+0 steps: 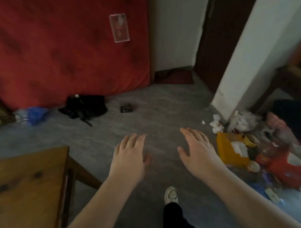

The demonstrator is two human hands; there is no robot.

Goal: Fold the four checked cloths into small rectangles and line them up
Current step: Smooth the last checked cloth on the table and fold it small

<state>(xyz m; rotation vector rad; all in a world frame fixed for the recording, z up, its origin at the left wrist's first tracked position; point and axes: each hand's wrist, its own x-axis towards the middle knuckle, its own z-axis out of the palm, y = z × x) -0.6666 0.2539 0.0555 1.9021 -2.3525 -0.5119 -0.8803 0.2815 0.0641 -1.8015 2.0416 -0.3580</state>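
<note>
No checked cloth shows in the head view. My left hand [129,153] and my right hand [197,149] are both held out in front of me over the grey floor [155,113], palms down, fingers straight and slightly spread. Neither hand holds or touches anything. A corner of a wooden table [28,190] lies at the lower left, to the left of my left forearm. The picture is blurred.
A red mattress [57,49] leans against the far wall. A black bag [84,106], a blue bag [35,114] and a small dark box [125,108] lie on the floor. A heap of litter [250,146] sits right, beside a white wall corner [251,58]. My foot in a white shoe [171,194] is below.
</note>
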